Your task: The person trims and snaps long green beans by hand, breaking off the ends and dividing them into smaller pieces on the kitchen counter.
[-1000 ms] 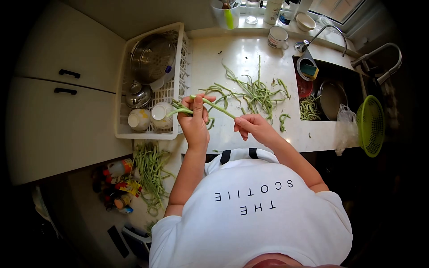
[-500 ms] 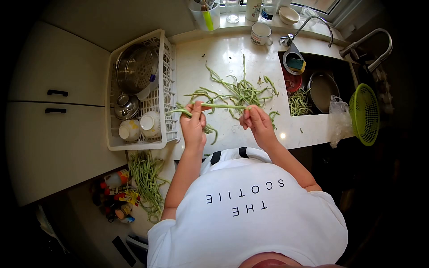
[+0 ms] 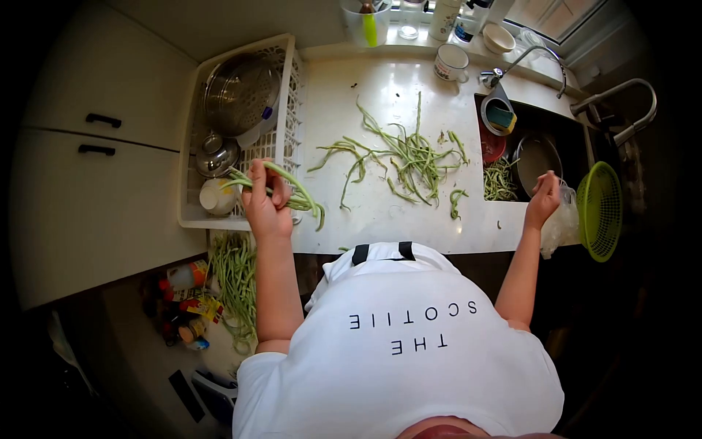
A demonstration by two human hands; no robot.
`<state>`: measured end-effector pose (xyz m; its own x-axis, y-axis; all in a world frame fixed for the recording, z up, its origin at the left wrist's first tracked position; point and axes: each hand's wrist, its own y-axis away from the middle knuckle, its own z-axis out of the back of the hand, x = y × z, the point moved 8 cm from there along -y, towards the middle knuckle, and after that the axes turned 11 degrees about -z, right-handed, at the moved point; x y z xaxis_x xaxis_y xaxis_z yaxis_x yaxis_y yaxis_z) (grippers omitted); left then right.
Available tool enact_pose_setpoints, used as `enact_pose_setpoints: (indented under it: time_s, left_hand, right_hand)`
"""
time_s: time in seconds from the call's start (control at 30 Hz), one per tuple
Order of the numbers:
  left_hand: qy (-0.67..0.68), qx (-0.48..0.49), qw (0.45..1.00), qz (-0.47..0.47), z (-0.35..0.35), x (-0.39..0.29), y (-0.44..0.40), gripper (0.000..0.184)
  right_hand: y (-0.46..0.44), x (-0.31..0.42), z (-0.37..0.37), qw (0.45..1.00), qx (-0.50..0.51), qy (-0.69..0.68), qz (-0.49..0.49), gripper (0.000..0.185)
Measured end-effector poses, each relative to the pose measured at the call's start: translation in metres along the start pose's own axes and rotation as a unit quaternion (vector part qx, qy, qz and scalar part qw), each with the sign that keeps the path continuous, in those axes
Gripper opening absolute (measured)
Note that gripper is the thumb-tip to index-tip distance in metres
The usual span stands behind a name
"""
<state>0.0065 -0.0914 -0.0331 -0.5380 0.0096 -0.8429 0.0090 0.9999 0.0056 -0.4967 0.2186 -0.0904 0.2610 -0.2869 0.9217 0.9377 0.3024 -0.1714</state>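
Several long green beans are bunched in my left hand, its fingers closed round them, held over the right edge of the white dish rack. My right hand is at the sink's front right corner, beside a clear plastic bag. Its fingertips are pinched together; whatever may be between them is too small to make out. A loose pile of green beans lies on the white counter between my hands. Short bean pieces sit in the sink, next to a metal pan.
At the left stands the dish rack with a steamer pot, lid and bowl. More beans lie below it, near bottles and packets. A mug stands at the back. A green colander is right of the sink.
My hands have moved apart: the left went left with its beans, the right went right to the sink. The bean stretched between them no longer spans the gap.
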Motion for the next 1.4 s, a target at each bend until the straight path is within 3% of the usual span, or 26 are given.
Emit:
enact_pose_setpoints:
  time_s: [0.07,0.1,0.13,0.2,0.27,0.33,0.4,0.43,0.47,0.53,0.57,0.63,0.67,0.7,0.73,0.8,0.83,0.87,0.93,0.97,1.07,1.1,1.13,1.2,1.33,1.4]
  left_hand:
    - [0.038,-0.015,0.999,0.005,0.007,-0.024,0.008,0.025]
    - [0.051,-0.028,0.998,0.004,0.017,-0.034,0.011,0.027]
    - [0.056,-0.063,0.996,0.003,0.032,-0.045,0.015,0.027]
    - [0.061,-0.022,0.998,-0.019,0.049,-0.072,0.028,0.026]
    - [0.03,-0.054,0.997,-0.041,0.07,-0.099,0.047,0.023]
    - [-0.007,-0.067,0.996,-0.058,0.089,-0.122,0.065,0.022]
    - [-0.092,-0.107,0.985,-0.096,0.099,-0.148,0.09,0.023]
    - [-0.126,-0.145,0.976,-0.103,0.109,-0.16,0.104,0.024]
    - [-0.162,-0.191,0.962,-0.113,0.123,-0.174,0.124,0.024]
    - [-0.213,-0.257,0.932,-0.141,0.15,-0.206,0.167,0.024]
    - [-0.256,-0.282,0.914,-0.141,0.163,-0.224,0.192,0.024]
    - [-0.369,-0.357,0.846,-0.143,0.193,-0.265,0.254,0.025]
    - [-0.459,-0.387,0.791,-0.12,0.207,-0.284,0.286,0.025]
    - [-0.581,-0.413,0.687,-0.141,0.217,-0.306,0.318,0.028]
    - [-0.584,-0.442,0.667,-0.139,0.226,-0.319,0.346,0.028]
    - [-0.772,-0.432,0.463,-0.055,0.227,-0.346,0.39,0.033]
    - [-0.828,-0.401,0.385,-0.074,0.243,-0.351,0.413,0.036]
    - [-0.825,-0.416,0.376,-0.066,0.261,-0.352,0.436,0.036]
    - [-0.826,-0.453,0.334,-0.001,0.3,-0.353,0.481,0.036]
    - [-0.825,-0.459,0.33,0.003,0.316,-0.354,0.497,0.036]
    - [-0.766,-0.483,0.409,0.116,0.393,-0.341,0.55,0.032]
    - [-0.764,-0.474,0.408,0.159,0.418,-0.337,0.565,0.027]
    - [-0.76,-0.476,0.413,0.159,0.432,-0.336,0.575,0.027]
    - [-0.777,-0.448,0.365,0.251,0.46,-0.33,0.592,0.025]
    - [-0.775,-0.421,0.388,0.268,0.511,-0.309,0.587,0.024]
    - [-0.814,-0.395,0.392,0.167,0.537,-0.287,0.575,0.028]
  right_hand:
    - [-0.03,-0.126,-0.01,0.934,0.187,0.278,-0.128,0.025]
    - [-0.024,-0.16,-0.009,0.898,0.21,0.385,-0.036,0.021]
    - [0.0,-0.13,-0.013,0.861,0.099,0.492,0.081,0.028]
    - [0.025,-0.051,-0.051,0.897,0.098,0.347,0.256,0.031]
    - [0.03,-0.063,-0.099,0.931,0.224,0.286,-0.025,0.037]
    - [0.058,-0.043,-0.162,0.911,0.306,0.266,0.069,0.045]
    - [0.103,0.021,-0.219,0.873,0.42,0.241,0.062,0.049]
    - [0.119,0.033,-0.249,0.881,0.398,0.138,0.214,0.054]
    - [0.131,0.042,-0.273,0.864,0.43,0.122,0.233,0.054]
    - [0.167,0.055,-0.314,0.781,0.456,0.195,0.379,0.053]
    - [0.169,0.034,-0.339,0.772,0.476,0.201,0.371,0.054]
    - [0.175,0.028,-0.363,0.753,0.46,0.239,0.405,0.046]
    - [0.173,0.025,-0.369,0.753,0.444,0.249,0.417,0.037]
    - [0.166,0.012,-0.383,0.756,0.462,0.287,0.364,0.035]
    - [0.168,0.018,-0.379,0.736,0.455,0.267,0.424,0.03]
    - [0.142,-0.005,-0.386,0.816,0.48,0.131,0.295,0.027]
    - [0.136,-0.004,-0.386,0.825,0.47,0.133,0.285,0.026]
    - [0.131,0.005,-0.382,0.835,0.457,0.138,0.274,0.026]
    - [0.121,0.008,-0.369,0.871,0.483,0.086,0.017,0.031]
    - [0.119,0.017,-0.357,0.883,0.466,0.06,-0.019,0.03]
    - [0.137,0.055,-0.322,0.885,0.447,-0.048,-0.124,0.03]
    - [0.157,0.079,-0.305,0.901,0.409,-0.072,-0.125,0.03]
    - [0.175,0.101,-0.296,0.881,0.434,-0.124,-0.141,0.031]
    - [0.21,0.133,-0.277,0.863,0.445,-0.177,-0.163,0.03]
    - [0.251,0.17,-0.253,0.871,0.44,-0.178,-0.123,0.031]
    - [0.267,0.184,-0.247,0.857,0.465,-0.194,-0.11,0.034]
